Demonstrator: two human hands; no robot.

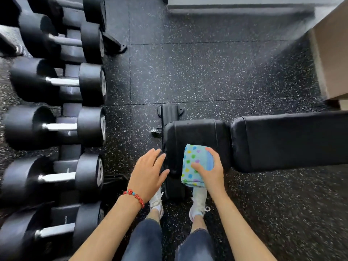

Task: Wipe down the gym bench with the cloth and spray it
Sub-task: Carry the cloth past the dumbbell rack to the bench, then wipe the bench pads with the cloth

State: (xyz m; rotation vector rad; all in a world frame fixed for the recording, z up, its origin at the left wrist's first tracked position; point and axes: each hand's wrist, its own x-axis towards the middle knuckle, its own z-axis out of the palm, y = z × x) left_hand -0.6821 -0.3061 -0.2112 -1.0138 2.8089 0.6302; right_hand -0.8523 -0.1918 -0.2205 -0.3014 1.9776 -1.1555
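Your right hand (209,172) is clamped on the folded dotted cloth (194,164), pressing it on the seat pad at the lower middle of the frame. Your left hand (148,172) hovers with fingers spread just beside the worktop (282,140), at its left edge. Dumbbells (56,127) crowd the left; speckled floor (207,72) lies open above.

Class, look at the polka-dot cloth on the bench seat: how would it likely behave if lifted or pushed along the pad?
The polka-dot cloth looks soft and folded, so it would probably flop and unfold if lifted by one edge. It seems light, since the right hand covers it easily. Pushed across the smooth black seat pad, it would likely slide, perhaps bunching.
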